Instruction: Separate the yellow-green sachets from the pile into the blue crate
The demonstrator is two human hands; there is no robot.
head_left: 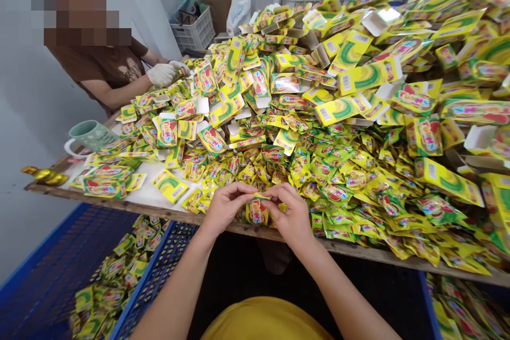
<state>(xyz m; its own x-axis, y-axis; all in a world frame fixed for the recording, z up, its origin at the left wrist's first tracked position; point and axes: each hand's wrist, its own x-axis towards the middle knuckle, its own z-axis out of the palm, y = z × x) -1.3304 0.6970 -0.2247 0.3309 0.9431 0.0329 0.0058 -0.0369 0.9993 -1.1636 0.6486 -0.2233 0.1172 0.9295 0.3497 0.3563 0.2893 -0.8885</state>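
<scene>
Between my two hands, at the table's front edge, is a small yellow and green box (257, 212) with red and white lettering. My left hand (229, 204) pinches its upper left corner with thumb and fingertips. At the upper right corner, my right hand (290, 211) grips it the same way. The box's top edge lies between the fingertips, and I cannot make out whether its flap is closed. Just beyond my hands lies a heap of small shiny sachets (342, 170) in the same colours. Behind them rises a pile of yellow boxes (342, 109), several with white flaps open.
Blue crates (149, 276) holding packed boxes stand below the table's wooden edge (374, 253). A green mug (91, 135) and a gold figurine (44, 175) sit at the left end. Across the table, a person wearing white gloves (161, 74) handles items. White crates (195, 29) stand behind.
</scene>
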